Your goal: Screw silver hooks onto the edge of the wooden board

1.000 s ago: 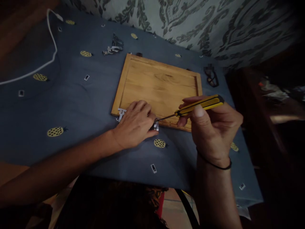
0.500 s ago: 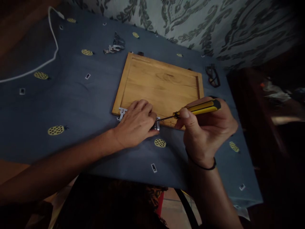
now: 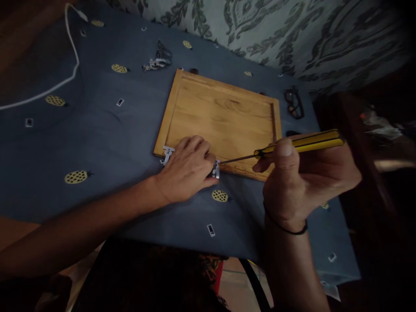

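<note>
My left hand lies over the front edge of a framed wooden panel, its fingers curled round a metal hinge. One end of the hinge sticks out left of the knuckles, and silver metal also shows right of the fingers; the middle is covered. In my right hand is a screwdriver with a yellow and black handle. Its long thin shaft points left, the tip at the metal by my left fingers. Whether the tip sits in a screw is too small to tell.
Another metal hinge lies beyond the panel's far left corner. Dark-framed glasses rest to the panel's right. A white cable runs along the left of the blue tablecloth. A patterned wall rises behind.
My right hand has moved right, and more of the screwdriver's shaft now shows. Its tip is still near the hinge. My left hand keeps its place on the panel; the view has shifted slightly.
</note>
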Tool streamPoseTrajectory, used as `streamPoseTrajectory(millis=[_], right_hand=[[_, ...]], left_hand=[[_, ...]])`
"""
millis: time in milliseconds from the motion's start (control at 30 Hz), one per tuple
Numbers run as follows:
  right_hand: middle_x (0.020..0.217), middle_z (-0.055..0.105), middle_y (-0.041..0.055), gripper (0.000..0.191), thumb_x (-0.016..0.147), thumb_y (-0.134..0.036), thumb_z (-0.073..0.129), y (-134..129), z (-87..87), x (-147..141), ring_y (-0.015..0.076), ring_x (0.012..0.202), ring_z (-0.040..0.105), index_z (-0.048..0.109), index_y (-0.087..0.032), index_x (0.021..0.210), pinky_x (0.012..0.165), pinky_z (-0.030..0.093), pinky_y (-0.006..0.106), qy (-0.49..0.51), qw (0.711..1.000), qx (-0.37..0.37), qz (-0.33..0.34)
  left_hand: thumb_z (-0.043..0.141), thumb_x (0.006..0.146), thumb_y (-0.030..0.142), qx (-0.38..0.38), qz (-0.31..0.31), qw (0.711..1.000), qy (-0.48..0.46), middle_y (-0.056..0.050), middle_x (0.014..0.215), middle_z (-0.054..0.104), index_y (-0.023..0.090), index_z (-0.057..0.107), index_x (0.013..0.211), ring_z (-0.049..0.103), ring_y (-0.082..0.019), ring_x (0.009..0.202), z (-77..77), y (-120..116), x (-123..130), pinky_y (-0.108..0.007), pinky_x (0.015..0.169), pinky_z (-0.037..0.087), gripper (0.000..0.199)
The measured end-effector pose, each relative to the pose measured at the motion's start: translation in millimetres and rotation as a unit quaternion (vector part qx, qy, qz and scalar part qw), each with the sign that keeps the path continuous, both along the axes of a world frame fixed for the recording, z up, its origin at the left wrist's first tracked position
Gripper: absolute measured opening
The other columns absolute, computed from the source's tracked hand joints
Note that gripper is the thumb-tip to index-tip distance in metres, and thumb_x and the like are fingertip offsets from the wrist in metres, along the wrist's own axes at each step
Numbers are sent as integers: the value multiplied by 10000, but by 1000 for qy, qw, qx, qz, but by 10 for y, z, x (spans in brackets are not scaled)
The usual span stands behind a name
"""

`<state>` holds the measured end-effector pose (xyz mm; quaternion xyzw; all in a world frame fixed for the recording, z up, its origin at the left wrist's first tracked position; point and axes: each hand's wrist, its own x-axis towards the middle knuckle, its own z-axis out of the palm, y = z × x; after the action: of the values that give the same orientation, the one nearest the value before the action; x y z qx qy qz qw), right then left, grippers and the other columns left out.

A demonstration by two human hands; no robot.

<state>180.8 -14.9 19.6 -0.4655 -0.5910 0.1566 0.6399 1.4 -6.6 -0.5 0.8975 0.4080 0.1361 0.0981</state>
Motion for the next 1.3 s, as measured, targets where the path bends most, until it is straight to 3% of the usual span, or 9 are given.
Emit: streamPoseTrajectory(millis=[133,367,633,800,1300], right_hand=[[640,614,-46,207,833,-292,840,20,-5,-15,102,438,591,669,-241,728,385,450,242,-12,1000,0,19],[618,571,-63,290,828,-380,839,65,28,30,85,418,562,620,-228,714,362,432,213,26,999,-8,41],[696,540,-50,368,852,-482,815,74,22,73,69,478,531,566,-233,748,397,457,220,31,996,-57,61],[687,497,-54,381,865,-509,797,71,30,82,56,488,492,566,-229,749,429,456,225,41,995,-59,69],[710,469,-38,362,881,-414,798,79,-23,91,109,586,497,515,-240,738,500,446,276,13,994,-61,86]], left_hand=[[760,920,439,7,1,1000,-2,-145,1132,665,84,743,1116,562,-340,1196,-14,4,5,-469,1056,455,405],[807,876,445,49,8,999,-16,-130,1113,682,108,730,1067,588,-329,1126,-80,-3,-10,-476,1016,498,395],[801,886,415,66,6,997,-30,-134,1168,682,115,712,1187,583,-339,1164,-99,-6,-26,-512,1032,522,434],[797,890,411,64,5,998,-26,-135,1150,677,119,725,1118,594,-340,1154,-91,-1,-27,-520,1019,528,377],[774,912,417,62,0,998,-31,-111,1127,687,151,727,1133,597,-323,1131,-67,12,-15,-520,1009,530,349]])
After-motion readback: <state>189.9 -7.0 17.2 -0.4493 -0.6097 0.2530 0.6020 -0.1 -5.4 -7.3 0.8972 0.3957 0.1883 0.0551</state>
